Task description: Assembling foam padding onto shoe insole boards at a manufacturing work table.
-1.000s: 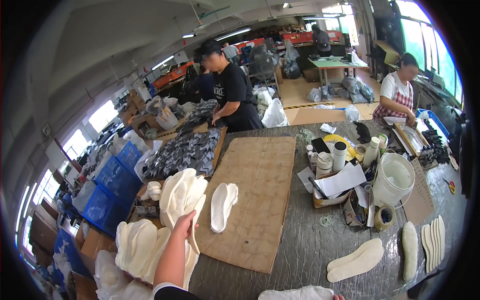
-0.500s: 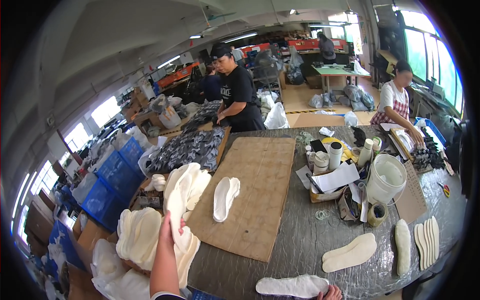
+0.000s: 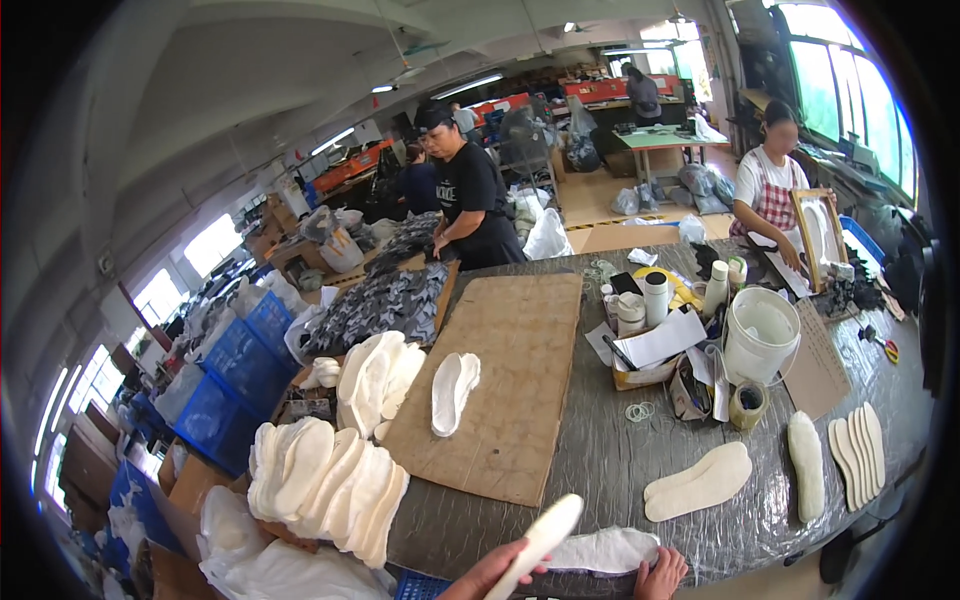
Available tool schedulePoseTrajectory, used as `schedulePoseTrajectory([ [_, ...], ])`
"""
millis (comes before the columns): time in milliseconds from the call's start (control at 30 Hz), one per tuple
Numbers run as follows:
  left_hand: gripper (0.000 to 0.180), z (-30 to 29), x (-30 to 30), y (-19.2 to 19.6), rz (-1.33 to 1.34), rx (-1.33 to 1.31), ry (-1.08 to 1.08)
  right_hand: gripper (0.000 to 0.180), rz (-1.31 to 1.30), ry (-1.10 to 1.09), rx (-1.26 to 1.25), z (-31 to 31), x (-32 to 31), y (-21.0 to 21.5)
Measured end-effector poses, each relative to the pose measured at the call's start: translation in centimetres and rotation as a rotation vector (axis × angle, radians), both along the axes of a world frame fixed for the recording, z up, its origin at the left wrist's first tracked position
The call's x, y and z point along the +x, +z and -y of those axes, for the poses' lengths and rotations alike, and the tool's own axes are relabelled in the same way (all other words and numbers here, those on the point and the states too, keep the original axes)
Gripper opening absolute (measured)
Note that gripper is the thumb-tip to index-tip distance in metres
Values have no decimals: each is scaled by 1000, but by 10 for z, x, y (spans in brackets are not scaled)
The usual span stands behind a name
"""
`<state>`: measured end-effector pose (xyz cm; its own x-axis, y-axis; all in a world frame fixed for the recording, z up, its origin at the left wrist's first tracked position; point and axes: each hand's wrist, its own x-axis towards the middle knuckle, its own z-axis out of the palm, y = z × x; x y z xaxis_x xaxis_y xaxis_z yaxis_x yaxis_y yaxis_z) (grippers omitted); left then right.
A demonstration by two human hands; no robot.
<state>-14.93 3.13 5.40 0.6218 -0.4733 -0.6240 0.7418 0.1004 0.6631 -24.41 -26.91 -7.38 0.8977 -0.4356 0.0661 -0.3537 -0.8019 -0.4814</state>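
Observation:
My left hand [image 3: 500, 568] is closed around a cream-white fleecy insole [image 3: 550, 530], holding it tilted above the table's near edge. Partly behind it, a white fleece insole [image 3: 605, 549] lies flat, with a thin darker edge showing under it. My right hand [image 3: 661, 576] rests at that insole's right end, its fingers a little apart and touching its edge. Another fleece insole [image 3: 456, 393] lies on the brown board [image 3: 520, 400]. To the left stand a leaning row of fleece insoles [image 3: 330, 485] and a smaller pile of them [image 3: 375, 375].
On the right lie a pair of insoles [image 3: 700, 483], a single one [image 3: 805, 465] and several thin ones [image 3: 857, 455]. Behind them stand a white bucket [image 3: 760, 335], a jar [image 3: 748, 405] and a paper-topped box [image 3: 650, 350]. Co-workers stand across the table [image 3: 600, 450]; one holds a framed panel [image 3: 822, 240].
My left hand has moved from the stacks at left to the near edge, bringing an insole with it. My right hand stays by the flat insole. The co-worker at right has raised a framed panel.

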Motion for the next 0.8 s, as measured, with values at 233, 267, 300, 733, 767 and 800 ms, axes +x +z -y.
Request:
schedulePoseTrajectory([
  [233, 54, 37, -22, -22, 14, -193, -204, 48, 193, 96, 56, 1, 0, -9],
  [267, 54, 42, -25, -18, 10, -196, -208, 49, 193, 96, 51, 1, 0, -11],
  [300, 54, 47, -27, -13, 21, -180, -241, 49, 192, 96, 45, 2, -1, -11],
  [733, 57, 56, -44, -26, 4, -214, -251, 46, 225, 192, 65, 3, 2, 5],
  [767, 57, 57, -45, -25, 1, -214, -253, 46, 223, 189, 66, 3, 2, 5],
  [800, 56, 58, -47, -23, -4, -210, -253, 46, 229, 190, 63, 3, 2, 5],
])
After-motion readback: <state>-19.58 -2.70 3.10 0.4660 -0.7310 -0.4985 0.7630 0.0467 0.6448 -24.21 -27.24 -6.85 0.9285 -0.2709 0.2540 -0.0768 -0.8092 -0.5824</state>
